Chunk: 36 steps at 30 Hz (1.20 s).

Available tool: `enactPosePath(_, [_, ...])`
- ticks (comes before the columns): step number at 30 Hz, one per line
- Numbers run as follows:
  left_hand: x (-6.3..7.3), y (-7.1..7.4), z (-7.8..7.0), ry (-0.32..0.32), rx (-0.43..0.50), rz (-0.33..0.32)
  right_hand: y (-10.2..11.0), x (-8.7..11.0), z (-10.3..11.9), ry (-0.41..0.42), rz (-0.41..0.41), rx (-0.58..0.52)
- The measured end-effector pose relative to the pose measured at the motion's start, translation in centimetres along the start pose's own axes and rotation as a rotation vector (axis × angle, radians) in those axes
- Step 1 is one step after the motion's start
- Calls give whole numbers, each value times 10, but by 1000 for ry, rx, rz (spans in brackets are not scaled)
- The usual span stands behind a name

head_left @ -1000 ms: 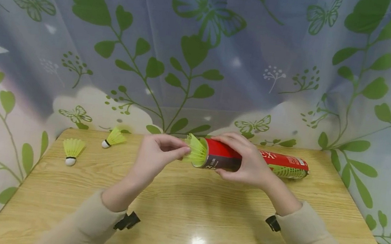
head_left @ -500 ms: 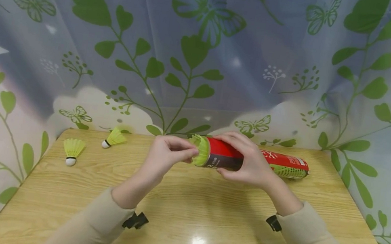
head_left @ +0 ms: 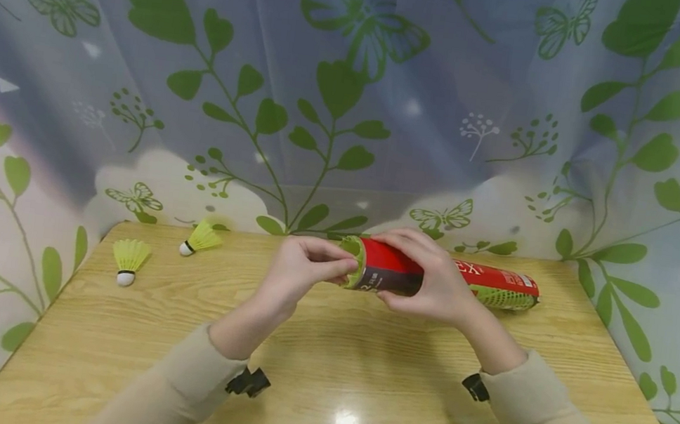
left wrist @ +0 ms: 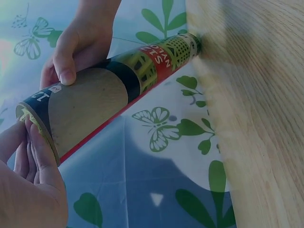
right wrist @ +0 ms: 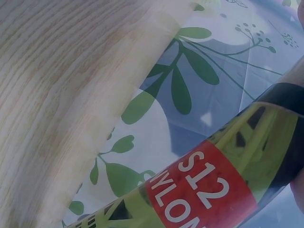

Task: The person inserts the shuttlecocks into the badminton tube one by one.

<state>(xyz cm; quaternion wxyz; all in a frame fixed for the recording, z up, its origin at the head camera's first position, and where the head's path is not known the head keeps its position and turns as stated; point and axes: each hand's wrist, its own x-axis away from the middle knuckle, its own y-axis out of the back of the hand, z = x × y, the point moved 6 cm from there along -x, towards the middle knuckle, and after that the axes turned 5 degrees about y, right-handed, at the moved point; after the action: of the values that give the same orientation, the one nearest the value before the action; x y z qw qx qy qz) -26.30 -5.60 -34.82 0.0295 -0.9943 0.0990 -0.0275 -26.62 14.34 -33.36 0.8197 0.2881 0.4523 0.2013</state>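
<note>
My right hand grips a red and black shuttlecock tube round its body near the open end. The tube's mouth faces left, and its other end reaches toward the right of the table. At the mouth, my left hand pinches the yellow skirt of a shuttlecock between thumb and fingers; the rest of it is hidden inside. The left wrist view shows the fingertips at the rim of the tube. In the right wrist view the label of the tube reads S12 NYLON.
Two yellow shuttlecocks with white heads lie at the table's left: one shuttlecock nearer me, another shuttlecock by the back edge. A curtain with leaves and butterflies hangs close behind the wooden table.
My left hand has moved right, and the shuttlecock has slid into the tube until only its skirt's rim shows at the mouth. The right hand and tube have barely moved.
</note>
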Motion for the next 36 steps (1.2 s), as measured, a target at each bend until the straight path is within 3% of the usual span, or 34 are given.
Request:
enactPosePath(11, [-3,-6,-2,-15,-17,27,3,1,-2,-10,-11,-3])
enactPosePath(22, [-1,1,0,23,-69,64,1,2,-4,-6,-1,-7])
enactPosePath(29, [2,18,3,-14,-49,78,2,2,-3,-9,0,1])
enactPosePath(36, [4,53,20,-9,-68,33,2,2,-3,-11,-5,13])
